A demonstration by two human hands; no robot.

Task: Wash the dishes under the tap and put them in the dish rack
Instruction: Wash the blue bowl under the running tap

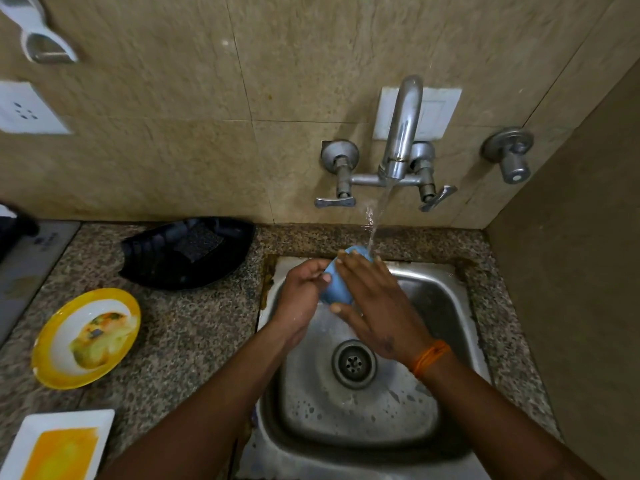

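Both hands [346, 303] cupped together

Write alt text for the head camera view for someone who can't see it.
Two bare hands, left hand and right hand, hold a small blue cup under running water from a chrome wall tap above a stainless steel sink. On the speckled granite counter to the left sit a black plastic dish rack, a dirty yellow-rimmed round plate and a white rectangular dish.

The cup [337, 284] is mostly covered by the left hand [303, 296] and right hand [375, 311], so its opening is hidden. The tray [57, 445] is cut off by the bottom-left edges. The socket [26, 110] is blurred and cut off at the left edge.
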